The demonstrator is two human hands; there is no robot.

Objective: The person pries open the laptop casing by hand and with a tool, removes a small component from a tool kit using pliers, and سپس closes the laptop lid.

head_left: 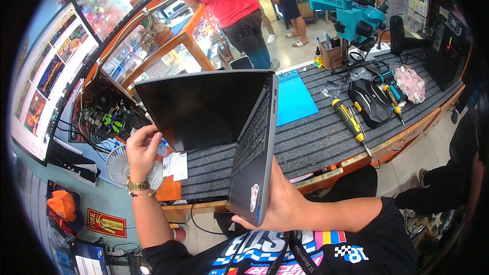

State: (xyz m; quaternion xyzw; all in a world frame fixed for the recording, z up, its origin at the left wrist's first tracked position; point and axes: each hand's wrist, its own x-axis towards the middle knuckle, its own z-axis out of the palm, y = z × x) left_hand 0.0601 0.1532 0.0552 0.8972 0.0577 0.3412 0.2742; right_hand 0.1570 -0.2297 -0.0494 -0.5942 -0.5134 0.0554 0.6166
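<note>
An open dark laptop [198,109] is held tilted on its side, its black screen facing me and its keyboard toward the right. My left hand [144,152] has its fingers curled closed at the screen's left edge. My right hand [285,201] grips the keyboard half from behind and below, partly hidden by it. Behind the laptop lies a blue mat [295,104] on the grey ribbed bench top [316,153]. White papers [178,168] and a white fan [117,165] are just beside my left hand.
Yellow screwdrivers [348,122], a black case [369,102] and a teal microscope [351,20] occupy the bench's right. A monitor [51,76] and exposed computer [114,119] stand left. Other people [229,0] stand beyond the bench and display case [178,48].
</note>
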